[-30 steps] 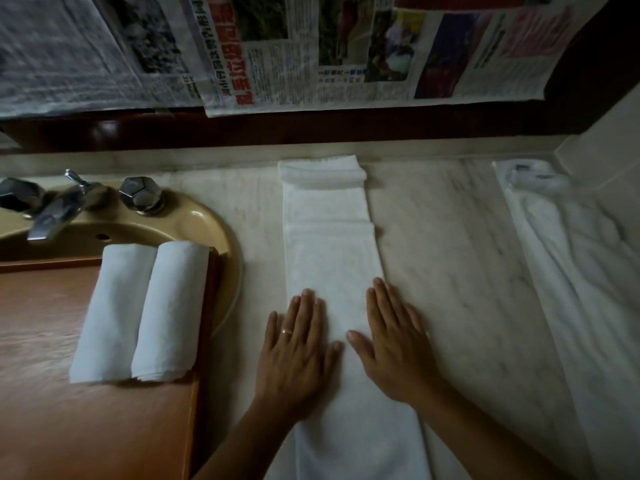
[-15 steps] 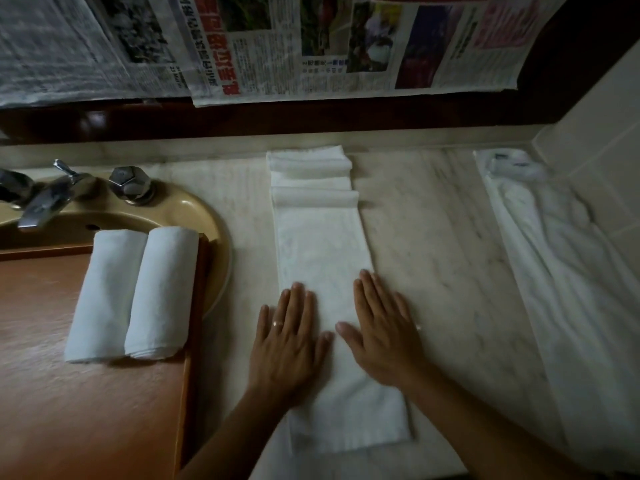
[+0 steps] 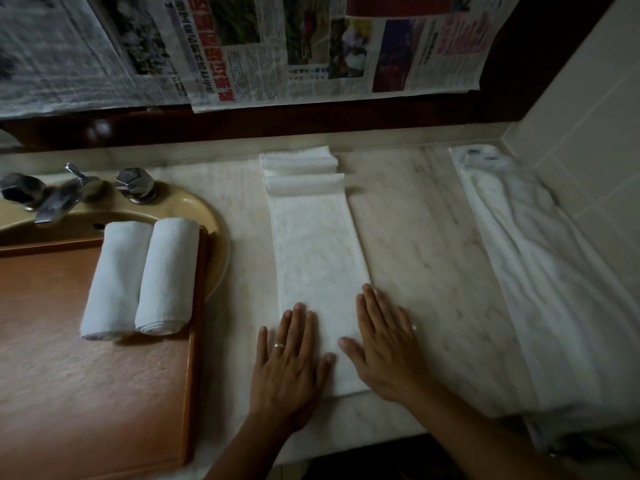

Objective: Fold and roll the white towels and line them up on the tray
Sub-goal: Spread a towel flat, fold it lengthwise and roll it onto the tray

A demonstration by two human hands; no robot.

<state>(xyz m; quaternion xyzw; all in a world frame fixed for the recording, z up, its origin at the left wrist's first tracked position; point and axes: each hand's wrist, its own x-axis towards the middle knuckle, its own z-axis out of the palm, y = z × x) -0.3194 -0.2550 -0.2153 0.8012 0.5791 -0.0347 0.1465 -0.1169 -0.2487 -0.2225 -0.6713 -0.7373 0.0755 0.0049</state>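
Note:
A white towel, folded into a long narrow strip, lies on the marble counter and runs away from me, its far end bunched in two small folds. My left hand lies flat on its near left edge, fingers spread. My right hand lies flat on its near right edge. Neither hand grips anything. Two rolled white towels lie side by side at the right end of a brown wooden tray. Another white towel lies spread loosely along the right wall.
A yellow basin with chrome taps sits at the left; the tray rests across it. Newspaper sheets hang on the back wall above a dark wooden ledge. Pale tiles close the right side. The counter's front edge is near my wrists.
The towel strip has slid away from me, so its near end now shows on the counter and its far end has bunched up. Both hands stay flat on it.

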